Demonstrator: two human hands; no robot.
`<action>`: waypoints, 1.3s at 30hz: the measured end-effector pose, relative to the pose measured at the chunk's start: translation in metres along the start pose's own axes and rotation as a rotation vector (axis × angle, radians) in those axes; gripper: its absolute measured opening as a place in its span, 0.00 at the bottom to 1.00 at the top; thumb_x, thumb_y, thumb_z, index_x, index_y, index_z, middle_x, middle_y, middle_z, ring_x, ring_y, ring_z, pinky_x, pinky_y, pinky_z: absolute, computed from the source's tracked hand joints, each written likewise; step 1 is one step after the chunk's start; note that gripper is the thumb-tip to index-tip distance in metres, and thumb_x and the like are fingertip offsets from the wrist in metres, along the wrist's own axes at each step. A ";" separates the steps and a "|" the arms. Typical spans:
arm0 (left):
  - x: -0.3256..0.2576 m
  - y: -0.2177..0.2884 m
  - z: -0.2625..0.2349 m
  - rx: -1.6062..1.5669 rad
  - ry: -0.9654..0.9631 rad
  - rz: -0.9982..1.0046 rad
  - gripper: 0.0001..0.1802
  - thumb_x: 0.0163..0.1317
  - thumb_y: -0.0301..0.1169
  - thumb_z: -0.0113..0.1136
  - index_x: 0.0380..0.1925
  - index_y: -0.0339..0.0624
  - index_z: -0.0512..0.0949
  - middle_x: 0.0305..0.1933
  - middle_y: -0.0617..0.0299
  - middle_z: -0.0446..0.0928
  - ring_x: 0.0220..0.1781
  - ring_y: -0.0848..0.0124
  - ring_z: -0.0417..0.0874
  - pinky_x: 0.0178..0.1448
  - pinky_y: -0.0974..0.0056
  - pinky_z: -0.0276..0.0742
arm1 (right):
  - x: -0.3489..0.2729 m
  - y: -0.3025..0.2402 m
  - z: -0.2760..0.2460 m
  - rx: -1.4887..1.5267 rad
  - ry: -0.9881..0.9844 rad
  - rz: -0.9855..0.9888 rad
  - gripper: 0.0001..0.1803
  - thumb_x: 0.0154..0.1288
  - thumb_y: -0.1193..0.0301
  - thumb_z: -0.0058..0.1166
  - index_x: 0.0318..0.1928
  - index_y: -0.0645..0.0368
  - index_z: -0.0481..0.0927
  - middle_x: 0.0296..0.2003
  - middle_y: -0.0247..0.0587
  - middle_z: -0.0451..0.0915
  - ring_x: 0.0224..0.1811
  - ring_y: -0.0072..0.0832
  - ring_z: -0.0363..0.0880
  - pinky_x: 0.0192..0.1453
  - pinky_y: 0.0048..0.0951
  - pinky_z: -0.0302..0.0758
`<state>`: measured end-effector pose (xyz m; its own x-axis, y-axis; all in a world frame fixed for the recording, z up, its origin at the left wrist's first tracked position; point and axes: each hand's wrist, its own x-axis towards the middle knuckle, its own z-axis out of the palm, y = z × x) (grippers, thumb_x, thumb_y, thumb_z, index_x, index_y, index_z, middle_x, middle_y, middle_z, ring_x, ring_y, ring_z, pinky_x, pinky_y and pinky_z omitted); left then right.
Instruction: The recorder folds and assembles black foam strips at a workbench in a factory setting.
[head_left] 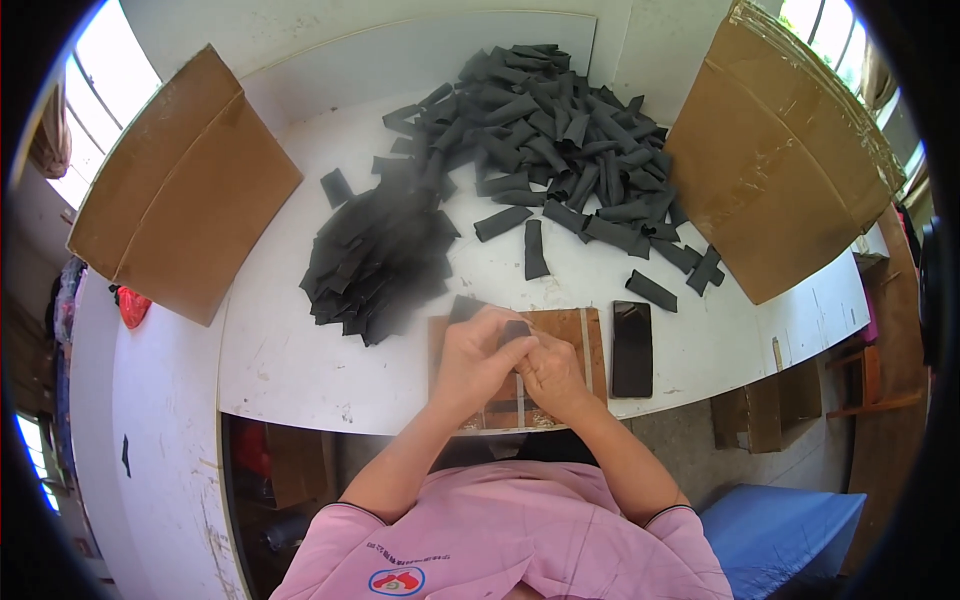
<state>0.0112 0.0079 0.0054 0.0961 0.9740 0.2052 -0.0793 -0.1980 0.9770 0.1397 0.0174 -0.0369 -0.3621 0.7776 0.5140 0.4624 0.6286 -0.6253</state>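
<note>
My hands meet over a brown wooden board at the table's near edge. My left hand is closed, thumb pointing toward the right hand, on a dark grey fabric-like piece whose end shows between the hands. Closed against the same piece, my right hand has its fingers bent around it. Most of that piece is hidden by the fingers. Behind the left hand's knuckles, a flat dark grey piece shows on the board's far left corner.
Flat dark grey pieces form a stack at left. Rolled dark grey tubes make a large heap farther back, some lying loose nearer. A black phone lies right of the board. Cardboard panels stand at left and right.
</note>
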 end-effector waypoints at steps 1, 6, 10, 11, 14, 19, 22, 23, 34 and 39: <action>-0.004 0.001 0.001 -0.022 -0.003 0.009 0.07 0.51 0.22 0.58 0.32 0.33 0.74 0.32 0.63 0.74 0.30 0.79 0.73 0.34 0.74 0.70 | -0.002 -0.002 0.000 0.009 -0.008 0.043 0.08 0.54 0.69 0.48 0.32 0.60 0.73 0.21 0.44 0.73 0.25 0.41 0.73 0.28 0.38 0.69; -0.012 0.019 0.003 -0.197 0.061 0.006 0.07 0.54 0.24 0.54 0.33 0.34 0.75 0.38 0.58 0.75 0.37 0.75 0.73 0.42 0.71 0.69 | 0.007 -0.015 -0.015 -0.015 -0.086 0.067 0.09 0.52 0.67 0.51 0.29 0.60 0.73 0.22 0.43 0.73 0.27 0.40 0.73 0.28 0.37 0.69; -0.012 0.021 0.005 -0.409 0.189 0.126 0.07 0.56 0.27 0.54 0.34 0.35 0.73 0.38 0.55 0.74 0.39 0.70 0.74 0.46 0.67 0.69 | 0.014 -0.021 -0.023 -0.019 -0.092 0.067 0.10 0.50 0.67 0.54 0.27 0.61 0.73 0.24 0.43 0.73 0.28 0.38 0.73 0.28 0.36 0.69; -0.012 0.023 0.004 -0.410 0.190 0.123 0.07 0.56 0.27 0.54 0.34 0.35 0.73 0.38 0.55 0.74 0.39 0.70 0.74 0.46 0.67 0.69 | 0.018 -0.024 -0.027 -0.019 -0.094 0.069 0.10 0.50 0.67 0.54 0.27 0.61 0.73 0.24 0.43 0.73 0.28 0.38 0.73 0.28 0.36 0.69; -0.013 0.026 -0.008 -0.671 0.298 0.168 0.08 0.56 0.28 0.54 0.33 0.35 0.73 0.37 0.54 0.74 0.40 0.68 0.73 0.50 0.64 0.66 | 0.024 -0.028 -0.031 -0.107 -0.087 -0.026 0.10 0.50 0.67 0.55 0.23 0.61 0.72 0.22 0.41 0.73 0.27 0.37 0.73 0.27 0.34 0.69; -0.017 0.012 -0.011 -0.511 0.304 0.066 0.07 0.56 0.29 0.54 0.30 0.35 0.73 0.36 0.55 0.74 0.40 0.69 0.72 0.49 0.65 0.65 | 0.013 -0.010 -0.014 -0.086 -0.191 -0.011 0.12 0.50 0.65 0.54 0.21 0.61 0.72 0.19 0.41 0.72 0.24 0.37 0.73 0.25 0.34 0.68; -0.010 0.023 -0.011 -0.364 0.256 0.127 0.08 0.54 0.28 0.56 0.30 0.33 0.73 0.35 0.54 0.75 0.39 0.70 0.74 0.47 0.67 0.67 | 0.015 -0.007 -0.020 -0.066 -0.266 0.008 0.12 0.50 0.65 0.54 0.23 0.61 0.72 0.21 0.42 0.73 0.25 0.37 0.73 0.25 0.34 0.68; -0.009 0.030 -0.012 -0.286 0.177 0.086 0.08 0.54 0.29 0.57 0.29 0.33 0.73 0.34 0.54 0.76 0.37 0.70 0.75 0.45 0.68 0.69 | 0.017 -0.009 -0.021 -0.066 -0.264 0.008 0.12 0.50 0.65 0.54 0.23 0.61 0.72 0.21 0.42 0.73 0.25 0.37 0.73 0.25 0.34 0.68; -0.017 0.019 -0.019 -0.177 0.264 0.130 0.06 0.54 0.26 0.57 0.27 0.33 0.74 0.30 0.52 0.77 0.33 0.71 0.77 0.40 0.70 0.72 | 0.023 -0.020 -0.034 -0.140 -0.257 -0.075 0.07 0.51 0.72 0.53 0.24 0.63 0.70 0.20 0.45 0.71 0.24 0.40 0.72 0.27 0.36 0.68; -0.017 0.017 -0.017 -0.114 0.139 0.174 0.03 0.55 0.23 0.54 0.27 0.33 0.73 0.31 0.54 0.77 0.31 0.73 0.76 0.38 0.70 0.72 | 0.014 -0.006 -0.016 -0.048 -0.210 -0.056 0.10 0.50 0.67 0.53 0.22 0.60 0.69 0.20 0.42 0.73 0.24 0.38 0.73 0.25 0.35 0.68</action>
<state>-0.0088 -0.0099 0.0175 -0.0652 0.9335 0.3526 -0.1945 -0.3584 0.9131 0.1449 0.0239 -0.0163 -0.5465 0.7297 0.4109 0.4725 0.6738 -0.5680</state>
